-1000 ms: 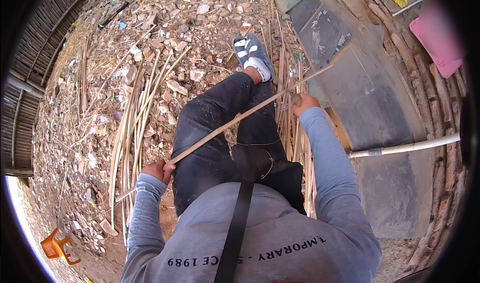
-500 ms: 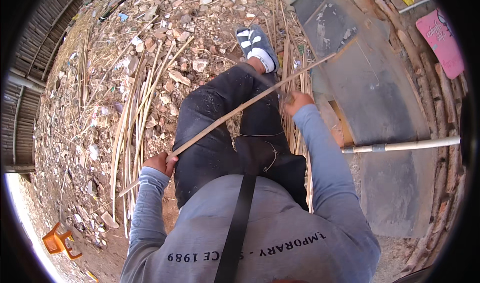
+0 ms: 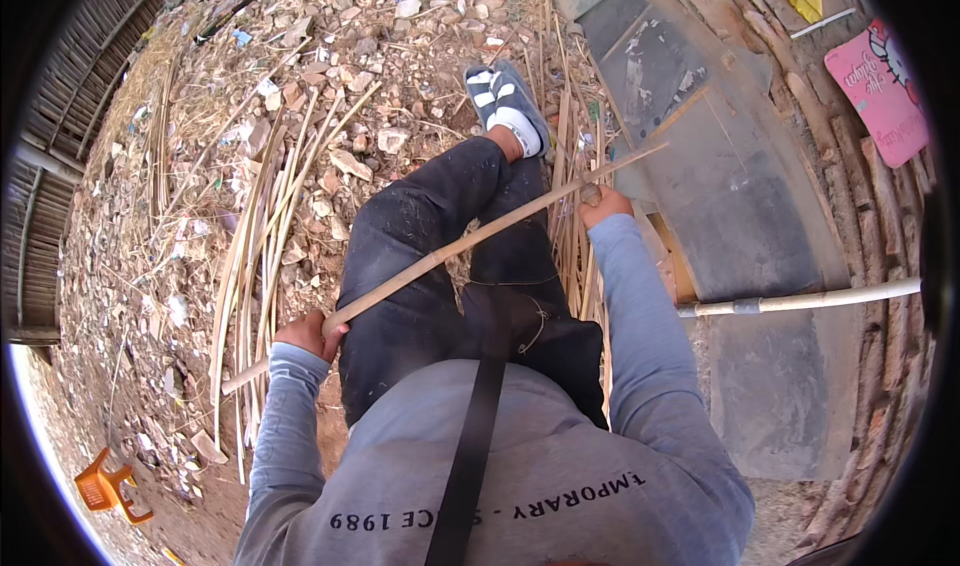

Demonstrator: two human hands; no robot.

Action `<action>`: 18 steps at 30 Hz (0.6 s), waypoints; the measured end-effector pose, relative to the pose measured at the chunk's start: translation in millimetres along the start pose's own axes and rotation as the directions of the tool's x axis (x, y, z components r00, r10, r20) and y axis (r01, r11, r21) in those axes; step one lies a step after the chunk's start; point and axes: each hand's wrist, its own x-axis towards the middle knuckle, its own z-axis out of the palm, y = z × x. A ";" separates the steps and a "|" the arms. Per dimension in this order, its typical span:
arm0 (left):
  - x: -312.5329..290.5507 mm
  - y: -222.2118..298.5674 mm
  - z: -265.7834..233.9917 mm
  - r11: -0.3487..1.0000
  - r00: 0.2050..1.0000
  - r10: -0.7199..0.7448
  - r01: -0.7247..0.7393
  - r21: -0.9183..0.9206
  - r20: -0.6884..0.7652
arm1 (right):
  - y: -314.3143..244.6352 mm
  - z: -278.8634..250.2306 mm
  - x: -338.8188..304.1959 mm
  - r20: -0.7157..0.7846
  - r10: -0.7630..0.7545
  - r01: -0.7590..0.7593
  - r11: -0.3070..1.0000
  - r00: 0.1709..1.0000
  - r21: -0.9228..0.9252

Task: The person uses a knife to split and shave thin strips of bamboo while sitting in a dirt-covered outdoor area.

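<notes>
A long split bamboo strip (image 3: 460, 249) slants across my thighs, its lower end at the left and its thinner end at the far right. My left hand (image 3: 312, 337) is wrapped round it near the lower end, with the thumb on top. Just below the far part of the strip, my right hand (image 3: 607, 206) is closed round a brown-handled tool (image 3: 590, 195). Only a rounded brown end of that tool shows clearly; its blade or working part cannot be made out.
Several thin bamboo strips (image 3: 262, 241) lie on the stony ground at the left, with more (image 3: 566, 166) beside my right leg. Dark boards (image 3: 765, 201), a pale pole (image 3: 800, 302) and a pink board (image 3: 880, 96) are at the right. An orange plastic piece (image 3: 105, 486) lies lower left.
My right hand has moved slightly up and to the right, and the blurred dark streak that reached from it across the bamboo strip is gone. My left hand keeps its hold on the strip.
</notes>
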 end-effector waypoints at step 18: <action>-0.4 -1.3 4.4 0.999 1.000 -0.027 0.027 -0.035 -0.015 | -8.1 -23.0 -14.7 0.108 -0.108 0.114 0.992 0.988 -0.047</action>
